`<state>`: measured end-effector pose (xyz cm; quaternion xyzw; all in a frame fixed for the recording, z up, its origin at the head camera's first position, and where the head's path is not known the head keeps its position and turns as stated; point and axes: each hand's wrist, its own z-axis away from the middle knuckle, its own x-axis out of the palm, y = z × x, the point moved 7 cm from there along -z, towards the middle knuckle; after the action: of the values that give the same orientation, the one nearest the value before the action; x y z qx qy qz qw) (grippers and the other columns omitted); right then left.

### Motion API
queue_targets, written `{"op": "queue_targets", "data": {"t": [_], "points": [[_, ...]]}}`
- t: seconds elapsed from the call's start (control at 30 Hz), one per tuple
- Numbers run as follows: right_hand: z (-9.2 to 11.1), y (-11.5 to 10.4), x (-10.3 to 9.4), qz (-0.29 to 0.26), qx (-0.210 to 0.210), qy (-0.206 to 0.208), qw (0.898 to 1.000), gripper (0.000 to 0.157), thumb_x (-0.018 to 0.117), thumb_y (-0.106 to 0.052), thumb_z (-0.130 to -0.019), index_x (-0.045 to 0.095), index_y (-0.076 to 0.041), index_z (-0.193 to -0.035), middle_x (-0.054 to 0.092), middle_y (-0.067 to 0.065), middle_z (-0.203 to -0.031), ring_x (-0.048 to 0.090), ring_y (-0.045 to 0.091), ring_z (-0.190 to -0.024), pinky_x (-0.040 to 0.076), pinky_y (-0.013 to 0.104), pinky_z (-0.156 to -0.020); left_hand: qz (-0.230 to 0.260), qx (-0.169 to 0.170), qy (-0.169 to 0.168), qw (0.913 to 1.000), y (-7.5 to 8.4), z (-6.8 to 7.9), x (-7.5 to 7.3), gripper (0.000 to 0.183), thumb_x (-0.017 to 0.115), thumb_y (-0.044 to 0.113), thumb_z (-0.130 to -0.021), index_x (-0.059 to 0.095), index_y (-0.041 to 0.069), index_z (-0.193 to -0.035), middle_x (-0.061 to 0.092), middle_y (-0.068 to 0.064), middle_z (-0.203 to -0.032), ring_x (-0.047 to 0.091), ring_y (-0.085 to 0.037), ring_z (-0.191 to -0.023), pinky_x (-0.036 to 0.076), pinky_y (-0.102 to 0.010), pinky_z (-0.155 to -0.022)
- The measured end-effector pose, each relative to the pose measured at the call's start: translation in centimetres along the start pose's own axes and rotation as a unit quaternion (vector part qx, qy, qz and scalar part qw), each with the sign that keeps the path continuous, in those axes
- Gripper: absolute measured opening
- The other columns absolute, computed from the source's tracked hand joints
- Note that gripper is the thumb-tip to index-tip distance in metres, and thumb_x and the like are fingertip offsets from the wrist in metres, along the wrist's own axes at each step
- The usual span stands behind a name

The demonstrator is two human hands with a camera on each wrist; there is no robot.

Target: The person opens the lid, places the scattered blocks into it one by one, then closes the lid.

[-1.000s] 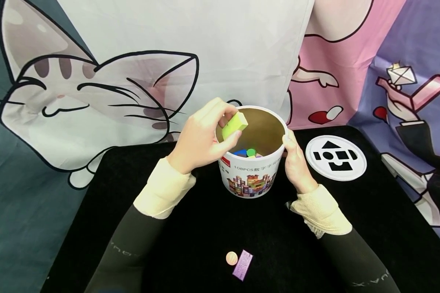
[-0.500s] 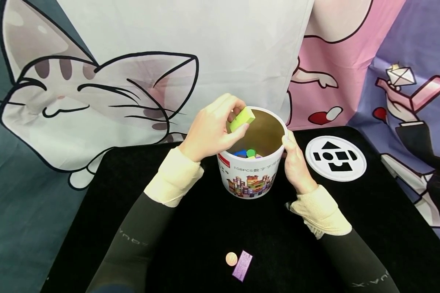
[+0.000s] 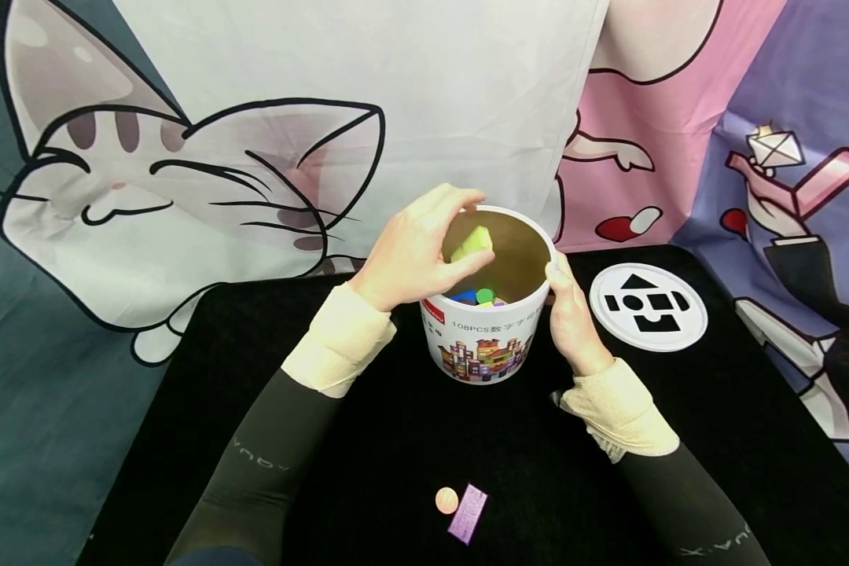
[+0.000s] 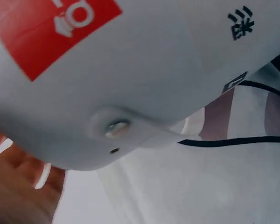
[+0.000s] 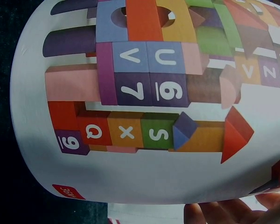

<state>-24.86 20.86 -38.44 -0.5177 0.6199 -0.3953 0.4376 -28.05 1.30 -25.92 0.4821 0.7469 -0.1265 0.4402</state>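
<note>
Over the left side of a white bucket [image 3: 484, 346], my left hand [image 3: 413, 251] has its thumb and fingers spread apart. A yellow-green block [image 3: 472, 244], slightly blurred, shows inside the bucket's mouth just behind the thumb, seemingly free of the fingers. On the opposite side my right hand [image 3: 573, 322] grips the bucket wall, thumb at the rim. Inside, a blue block [image 3: 463, 297], a green round block [image 3: 484, 295] and other pieces lie at the bottom. The printed bucket side [image 5: 130, 172] fills the right wrist view, with fingertips [image 5: 224, 212] below it.
A white lid [image 3: 648, 330] with shape cut-outs lies right of the bucket on the black table [image 3: 410, 424]. Near the front are a round wooden piece [image 3: 446, 500] and a purple rectangular block [image 3: 468, 513]. A cartoon-printed cloth [image 3: 460, 102] hangs behind.
My left hand moved right over the bucket's mouth, then its fingers spread and let go of the yellow-green block, which sits lower now. My right hand and the bucket stayed put.
</note>
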Motion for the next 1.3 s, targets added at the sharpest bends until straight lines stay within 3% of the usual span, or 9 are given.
{"op": "queue_targets", "data": {"t": [0.13,0.3,0.9,1.3], "points": [[0.0,0.1,-0.1,0.005,0.000,0.002,1.000,0.058,0.026,-0.033,-0.106,0.039,-0.007,-0.157,0.045,0.016,-0.153,0.044,0.030,-0.129,0.038,0.034,-0.093,-0.012,-0.023,-0.058,0.9980,-0.2,0.4,0.9,0.089,0.065,0.068,-0.089,0.039,0.021,-0.160,0.047,-0.001,-0.159,0.048,-0.022,-0.144,0.038,-0.048,-0.118],[0.0,0.1,-0.1,0.007,-0.002,0.002,1.000,0.058,0.025,-0.034,-0.107,0.040,-0.008,-0.157,0.045,0.015,-0.152,0.043,0.029,-0.129,0.038,0.033,-0.093,-0.016,-0.032,-0.082,0.9960,-0.3,1.2,1.4,0.089,0.062,0.072,-0.089,0.038,0.024,-0.160,0.041,-0.001,-0.164,0.047,-0.026,-0.145,0.039,-0.053,-0.116],[0.0,0.1,-0.1,-0.002,-0.006,0.003,1.000,0.058,0.026,-0.033,-0.107,0.039,-0.008,-0.158,0.044,0.015,-0.153,0.042,0.032,-0.130,0.038,0.032,-0.095,-0.014,0.023,-0.005,0.9996,2.1,5.9,-1.7,0.086,0.072,0.060,-0.087,0.046,0.015,-0.155,0.046,-0.004,-0.160,0.044,-0.023,-0.148,0.041,-0.052,-0.113],[0.0,0.1,-0.1,-0.006,-0.004,0.001,1.000,0.057,0.027,-0.034,-0.107,0.040,-0.010,-0.157,0.046,0.013,-0.151,0.043,0.027,-0.130,0.038,0.031,-0.095,0.008,0.030,0.038,0.9988,3.3,10.8,-3.4,0.078,0.076,0.057,-0.083,0.058,0.009,-0.143,0.058,-0.010,-0.140,0.054,-0.028,-0.128,0.041,-0.046,-0.109]]}}
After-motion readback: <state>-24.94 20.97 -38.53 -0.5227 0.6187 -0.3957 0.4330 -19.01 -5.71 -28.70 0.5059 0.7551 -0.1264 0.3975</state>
